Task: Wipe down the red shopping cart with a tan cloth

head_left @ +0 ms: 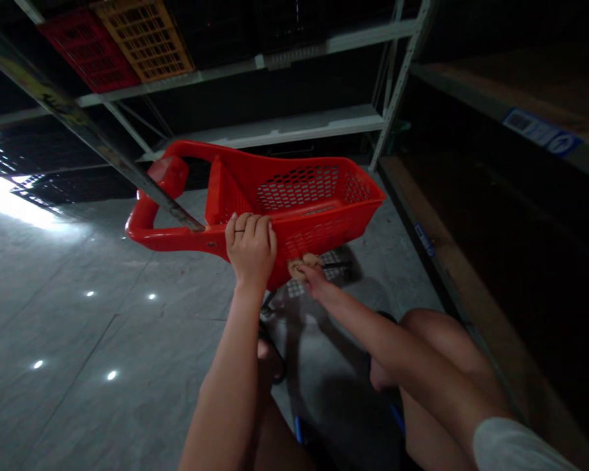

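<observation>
A red plastic shopping cart stands side-on in front of me, with perforated basket walls and a rounded handle at the left. My left hand grips its near upper rim, fingers curled over the edge; a dark ring is on one finger. Lower and to the right, my right hand holds a crumpled tan cloth against the outer side of the basket. Part of the cloth is hidden by my fingers. The basket looks empty inside.
Behind the cart runs a white metal shelf rack, with a red crate and a yellow crate above. A worn metal pole slants down to the cart's handle side. Dark shelving with a blue-white label borders my right.
</observation>
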`<state>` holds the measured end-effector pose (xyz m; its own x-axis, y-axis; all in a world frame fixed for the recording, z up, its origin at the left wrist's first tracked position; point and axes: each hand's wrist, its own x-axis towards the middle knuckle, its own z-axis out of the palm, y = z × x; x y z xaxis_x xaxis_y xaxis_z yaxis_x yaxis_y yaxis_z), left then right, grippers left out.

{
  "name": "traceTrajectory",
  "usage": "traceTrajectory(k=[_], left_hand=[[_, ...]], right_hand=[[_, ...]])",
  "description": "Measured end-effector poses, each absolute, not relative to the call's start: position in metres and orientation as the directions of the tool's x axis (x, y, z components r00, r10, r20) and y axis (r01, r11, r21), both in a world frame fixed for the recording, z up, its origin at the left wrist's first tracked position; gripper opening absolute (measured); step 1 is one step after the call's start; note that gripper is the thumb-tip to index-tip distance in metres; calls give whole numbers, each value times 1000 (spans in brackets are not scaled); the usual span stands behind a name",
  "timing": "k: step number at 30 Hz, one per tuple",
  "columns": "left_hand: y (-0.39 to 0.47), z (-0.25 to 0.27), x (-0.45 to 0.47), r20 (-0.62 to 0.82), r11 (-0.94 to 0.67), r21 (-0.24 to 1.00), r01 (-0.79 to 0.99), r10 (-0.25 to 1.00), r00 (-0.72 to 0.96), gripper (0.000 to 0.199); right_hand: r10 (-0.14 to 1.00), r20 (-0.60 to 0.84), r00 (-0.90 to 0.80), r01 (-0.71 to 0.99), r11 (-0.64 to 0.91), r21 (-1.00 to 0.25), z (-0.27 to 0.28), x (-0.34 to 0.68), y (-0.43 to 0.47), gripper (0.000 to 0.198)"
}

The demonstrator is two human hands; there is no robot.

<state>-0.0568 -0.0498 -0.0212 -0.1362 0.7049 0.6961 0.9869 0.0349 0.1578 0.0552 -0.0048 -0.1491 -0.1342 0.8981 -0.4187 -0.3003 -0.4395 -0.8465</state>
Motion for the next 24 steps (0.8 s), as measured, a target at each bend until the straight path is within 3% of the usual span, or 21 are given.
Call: traceTrajectory(k=[6, 9, 13, 18, 21, 24], left_hand=[[-37, -22, -35, 684, 59, 266, 962, 691, -232, 29], [-28, -24, -22, 638, -23, 236, 971, 758, -137, 31], [-18, -33, -8, 632, -99, 157, 983, 774, -23, 32], [-10, -41, 0, 601, -96, 149, 984, 800, -13, 38], [-7, -43, 2, 599, -78, 164, 983, 800, -36, 37], [-7, -43, 3, 601, -61, 169, 984, 797, -54, 36]], right_hand=[[910, -403, -98, -556, -386, -737, -110, 82, 38, 13], [934, -355, -42, -696, -282, -660, -98, 92, 42, 17], [969, -245, -4, -749, -166, -642, -83, 104, 43, 19], [1000, 2, 24, -739, 19, -674, -75, 124, 67, 32], [994, -63, 89, -656, 11, -755, -108, 126, 80, 34], [985, -90, 149, -453, -13, -892, -158, 119, 78, 21]])
